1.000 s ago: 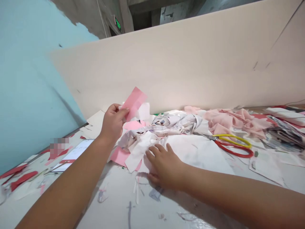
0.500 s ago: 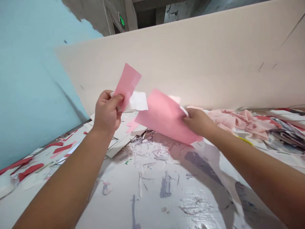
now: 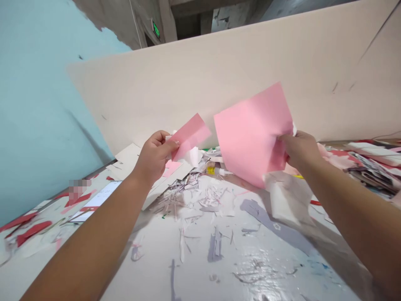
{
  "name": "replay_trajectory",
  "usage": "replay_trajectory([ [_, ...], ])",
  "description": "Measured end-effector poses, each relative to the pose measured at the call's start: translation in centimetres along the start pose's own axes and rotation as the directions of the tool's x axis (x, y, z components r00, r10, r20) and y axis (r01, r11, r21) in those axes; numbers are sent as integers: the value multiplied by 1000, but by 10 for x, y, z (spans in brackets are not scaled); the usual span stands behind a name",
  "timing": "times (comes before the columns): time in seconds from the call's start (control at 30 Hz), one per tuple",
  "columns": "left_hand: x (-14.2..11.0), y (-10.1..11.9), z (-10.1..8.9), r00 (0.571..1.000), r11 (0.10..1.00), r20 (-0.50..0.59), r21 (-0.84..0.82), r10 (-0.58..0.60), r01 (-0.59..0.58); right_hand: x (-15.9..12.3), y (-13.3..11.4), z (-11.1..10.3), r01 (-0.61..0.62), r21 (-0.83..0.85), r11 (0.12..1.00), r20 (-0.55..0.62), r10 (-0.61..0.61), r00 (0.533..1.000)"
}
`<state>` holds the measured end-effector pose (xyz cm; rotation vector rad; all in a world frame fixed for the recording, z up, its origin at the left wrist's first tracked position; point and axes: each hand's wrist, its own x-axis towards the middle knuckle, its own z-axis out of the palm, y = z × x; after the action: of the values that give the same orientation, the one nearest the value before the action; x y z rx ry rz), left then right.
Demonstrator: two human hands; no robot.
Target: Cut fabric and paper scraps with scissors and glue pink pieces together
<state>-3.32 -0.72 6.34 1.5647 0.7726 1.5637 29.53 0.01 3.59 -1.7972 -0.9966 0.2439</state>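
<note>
My left hand (image 3: 156, 158) pinches a small pink paper rectangle (image 3: 192, 136) between thumb and fingers, together with a white piece of paper (image 3: 193, 156) behind it. A larger pink sheet (image 3: 250, 129) is gripped at its right edge by my right hand (image 3: 300, 150). A bit of white shows at those fingers, too small to name. Both papers are held up above the table, apart from each other. A white translucent sheet (image 3: 286, 198) lies under the right forearm, below the large pink sheet.
Paper shreds (image 3: 175, 198) litter the white table (image 3: 147, 271). A yellow-banded tube (image 3: 214, 170) lies at the back. Red scraps (image 3: 34, 232) and a lit phone-like screen (image 3: 102, 196) are on the left; stacked papers (image 3: 374, 171) stand right. A pale partition (image 3: 175, 83) rises behind.
My right hand has moved right and slightly up, tilting the large pink sheet upright. The left hand has shifted right and lower, its pink piece turned flatter. The yellow-banded tube has come into view.
</note>
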Motion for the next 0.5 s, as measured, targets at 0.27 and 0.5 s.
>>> replay_trajectory([
  [0.27,-14,-40,12,829,866,366,434,-423,250,6,10,0,63,-375,925,-94,-106,990],
  [0.5,-34,-50,25,264,652,596,700,-758,290,-50,-27,9,711,-481,512,109,-770,628],
])
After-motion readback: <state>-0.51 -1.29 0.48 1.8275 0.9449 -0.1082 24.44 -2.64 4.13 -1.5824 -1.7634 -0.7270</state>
